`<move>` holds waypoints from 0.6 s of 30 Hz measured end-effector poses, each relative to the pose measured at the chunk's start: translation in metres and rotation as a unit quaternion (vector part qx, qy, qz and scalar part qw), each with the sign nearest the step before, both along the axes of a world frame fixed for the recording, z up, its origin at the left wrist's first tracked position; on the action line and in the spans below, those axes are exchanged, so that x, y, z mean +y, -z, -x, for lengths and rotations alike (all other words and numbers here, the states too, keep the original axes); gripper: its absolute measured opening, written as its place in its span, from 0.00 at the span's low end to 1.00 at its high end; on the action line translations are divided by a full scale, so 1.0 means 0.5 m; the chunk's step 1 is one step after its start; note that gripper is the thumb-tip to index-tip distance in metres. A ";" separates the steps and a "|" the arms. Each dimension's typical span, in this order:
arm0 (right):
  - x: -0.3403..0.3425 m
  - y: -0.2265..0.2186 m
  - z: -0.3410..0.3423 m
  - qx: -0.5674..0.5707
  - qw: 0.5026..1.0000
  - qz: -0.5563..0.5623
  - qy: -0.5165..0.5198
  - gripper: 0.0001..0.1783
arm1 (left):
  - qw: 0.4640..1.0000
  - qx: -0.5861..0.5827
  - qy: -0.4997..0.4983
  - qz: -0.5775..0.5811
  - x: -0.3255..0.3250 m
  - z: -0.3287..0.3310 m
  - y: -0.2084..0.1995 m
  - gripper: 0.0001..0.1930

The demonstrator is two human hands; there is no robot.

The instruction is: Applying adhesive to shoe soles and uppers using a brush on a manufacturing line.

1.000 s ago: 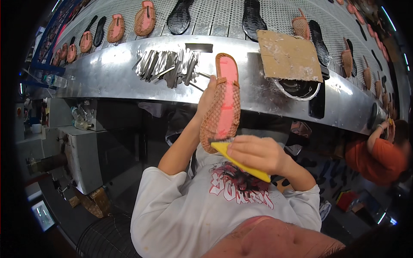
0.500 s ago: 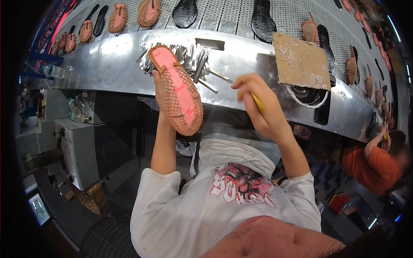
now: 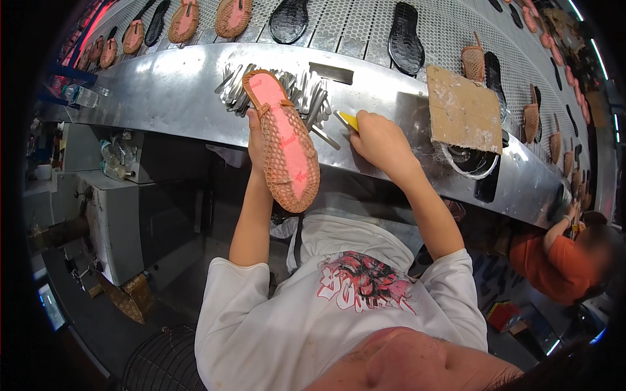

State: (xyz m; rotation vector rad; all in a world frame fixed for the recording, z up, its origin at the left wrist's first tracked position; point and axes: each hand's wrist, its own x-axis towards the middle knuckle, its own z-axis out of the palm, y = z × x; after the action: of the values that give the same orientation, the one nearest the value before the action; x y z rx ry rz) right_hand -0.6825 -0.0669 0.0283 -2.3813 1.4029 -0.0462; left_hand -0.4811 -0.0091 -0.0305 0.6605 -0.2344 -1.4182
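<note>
A tan woven shoe upper [image 3: 312,159] with a pink sole board faces me, its narrow end away from me. My left hand [image 3: 255,140] is closed round its left side, thumb along the edge; the other fingers are hidden behind. In my closed right hand [image 3: 381,141] is a yellow-handled tool [image 3: 350,120] with a pale flat tip, perhaps a cutter. That tip points left toward the shoe, apart from it. A heap of flat metal strips [image 3: 315,98] lies behind the shoe, a few poking toward my right hand.
A curved metal bench [image 3: 163,85] crosses ahead of me. On its right a glue-stained cardboard sheet [image 3: 464,107] partly covers a round container [image 3: 473,163]. Beyond, a perforated conveyor [image 3: 355,32] carries black soles [image 3: 405,39] and woven uppers [image 3: 233,16]. A person in orange [image 3: 551,260] works at far right.
My right hand has turned over, and the tool now points left out of the fingers instead of lying along the palm. The shoe has shifted slightly right in the picture.
</note>
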 end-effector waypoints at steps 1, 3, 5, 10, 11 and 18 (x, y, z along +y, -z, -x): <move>0.005 -0.003 0.005 0.001 1.000 -0.001 0.000 0.11 | 1.000 0.011 0.008 0.008 0.000 -0.001 0.002 0.32; 0.021 -0.006 0.022 0.016 1.000 -0.004 0.012 0.11 | 0.999 0.024 0.018 0.014 -0.001 -0.003 0.005 0.32; 0.046 -0.006 0.043 -0.014 1.000 0.026 0.000 0.10 | 0.999 0.031 0.013 0.010 -0.004 -0.002 0.002 0.33; 0.095 -0.006 0.087 -0.042 0.996 0.078 -0.031 0.12 | 1.000 0.016 0.021 0.010 -0.002 -0.003 0.001 0.33; 0.104 -0.015 0.094 -0.034 0.996 0.073 -0.041 0.13 | 1.000 -0.006 0.015 0.014 0.000 -0.001 -0.001 0.33; 0.144 -0.060 0.128 -0.041 0.996 0.066 -0.038 0.20 | 0.998 -0.066 -0.009 0.005 -0.003 0.007 -0.007 0.32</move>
State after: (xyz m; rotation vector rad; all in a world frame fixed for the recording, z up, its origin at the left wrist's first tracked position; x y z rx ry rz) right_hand -0.7466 0.0051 0.0581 -2.5059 1.3076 -0.2209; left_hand -0.4845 -0.0105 -0.0269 0.7482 -0.3384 -1.3559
